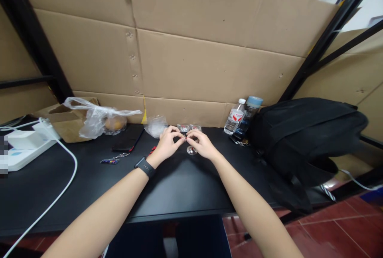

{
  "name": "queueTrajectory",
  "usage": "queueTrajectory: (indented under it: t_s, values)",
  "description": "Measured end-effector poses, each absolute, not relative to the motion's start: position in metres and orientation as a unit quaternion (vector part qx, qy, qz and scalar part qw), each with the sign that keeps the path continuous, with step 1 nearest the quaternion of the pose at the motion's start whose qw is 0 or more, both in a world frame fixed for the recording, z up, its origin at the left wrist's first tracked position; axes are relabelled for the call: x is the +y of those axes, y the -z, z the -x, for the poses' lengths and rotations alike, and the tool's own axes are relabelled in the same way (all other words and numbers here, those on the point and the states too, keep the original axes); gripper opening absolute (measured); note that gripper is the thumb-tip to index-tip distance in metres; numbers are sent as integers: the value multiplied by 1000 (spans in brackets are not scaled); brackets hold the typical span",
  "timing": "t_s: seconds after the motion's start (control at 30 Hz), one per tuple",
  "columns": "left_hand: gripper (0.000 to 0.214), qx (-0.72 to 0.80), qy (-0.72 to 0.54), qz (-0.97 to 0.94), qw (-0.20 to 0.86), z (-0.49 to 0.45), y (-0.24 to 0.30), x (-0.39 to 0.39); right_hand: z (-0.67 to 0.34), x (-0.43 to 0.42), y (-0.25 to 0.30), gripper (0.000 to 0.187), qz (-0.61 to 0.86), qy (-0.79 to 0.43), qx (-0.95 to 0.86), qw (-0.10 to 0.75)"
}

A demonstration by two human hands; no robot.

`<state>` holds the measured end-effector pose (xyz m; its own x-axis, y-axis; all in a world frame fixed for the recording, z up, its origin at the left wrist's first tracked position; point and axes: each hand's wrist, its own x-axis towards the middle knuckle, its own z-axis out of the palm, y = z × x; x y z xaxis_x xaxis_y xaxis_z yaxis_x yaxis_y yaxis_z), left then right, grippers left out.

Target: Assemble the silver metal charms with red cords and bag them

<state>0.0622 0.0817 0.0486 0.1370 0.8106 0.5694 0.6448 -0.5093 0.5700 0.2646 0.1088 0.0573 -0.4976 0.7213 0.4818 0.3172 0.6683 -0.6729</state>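
Note:
Both my hands meet over the far middle of the black table [179,186]. My left hand [167,143], with a black watch on the wrist, pinches a tiny object against the fingertips of my right hand [201,143]. The pinched thing is too small to name; it shows a glint of metal and a speck of red. A small round clear piece [192,151] lies on the table just under my right hand. Two similar clear round pieces [183,128] sit just behind my fingers, near the cardboard wall.
A crumpled clear bag [155,126], a dark phone [127,140] and a keychain [112,159] lie left of my hands. Further left are a plastic bag with fruit [98,120], a paper bag and a white power strip [20,146] with cable. Two bottles [235,121] and a black backpack [302,138] stand right.

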Motion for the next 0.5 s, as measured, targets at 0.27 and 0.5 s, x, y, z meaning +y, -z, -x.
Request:
queueTrajectory:
  t_s: [0.27, 0.5]
  values:
    - [20, 501, -449, -732, 108, -63, -54, 78, -265, 112, -52, 11, 314, -214, -849, 368]
    - [14, 499, -348, -792, 46, -66, -42, 77, -266, 112, -52, 11, 304, -218, -854, 362]
